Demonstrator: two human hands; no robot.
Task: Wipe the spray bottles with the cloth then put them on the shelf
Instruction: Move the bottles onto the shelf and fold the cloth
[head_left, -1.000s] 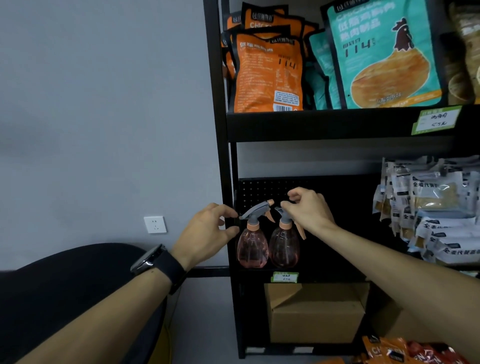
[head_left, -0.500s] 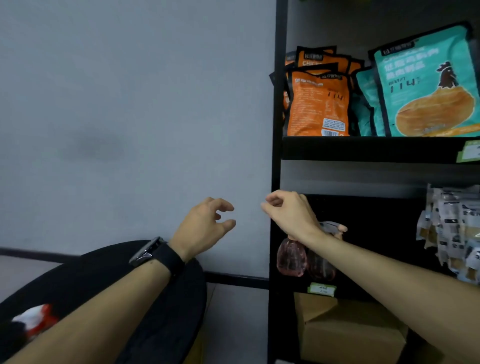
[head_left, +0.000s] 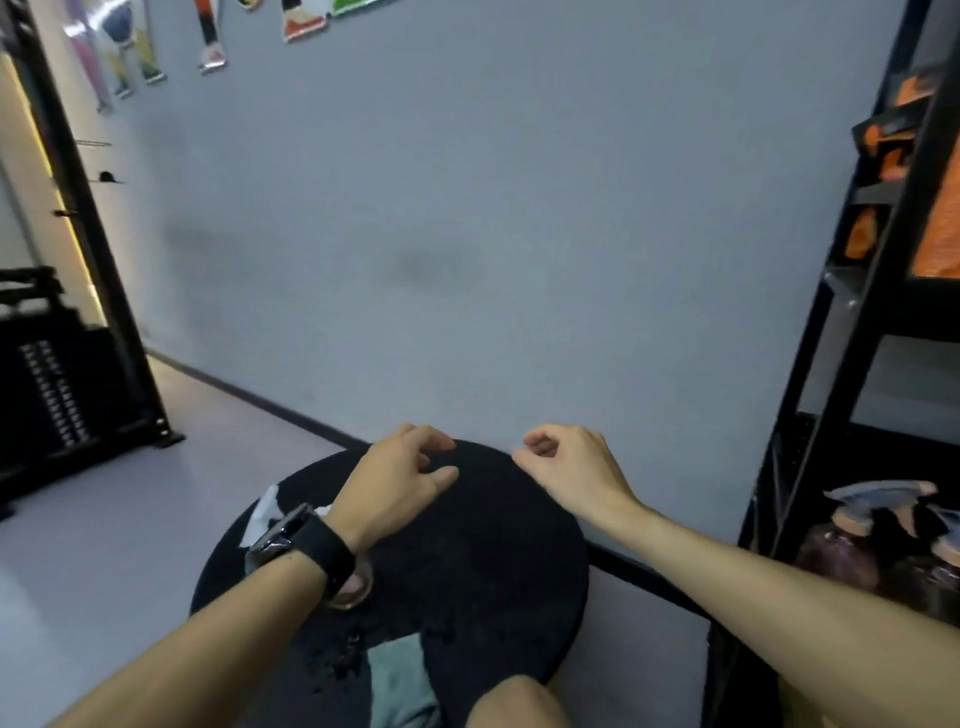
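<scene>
Two pink spray bottles (head_left: 878, 545) with grey triggers stand on the black shelf (head_left: 810, 410) at the far right, blurred. A grey-green cloth (head_left: 402, 680) lies on the near edge of the round black table (head_left: 493, 571). My left hand (head_left: 395, 483), with a black watch on its wrist, hovers over the table with loosely curled fingers and holds nothing. My right hand (head_left: 566, 467) hangs beside it, also empty with curled fingers. Part of another bottle (head_left: 353, 587) shows under my left wrist.
A grey wall (head_left: 467, 234) runs behind the table. A white packet (head_left: 265, 514) lies on the table's left side. Orange snack bags (head_left: 940, 223) fill the upper shelf. A black rack (head_left: 57, 395) stands at the left on the pale floor.
Both hands have left the two bottles on the shelf and swung left over the round table. My view has turned left and down, so the shelf now sits at the right edge.
</scene>
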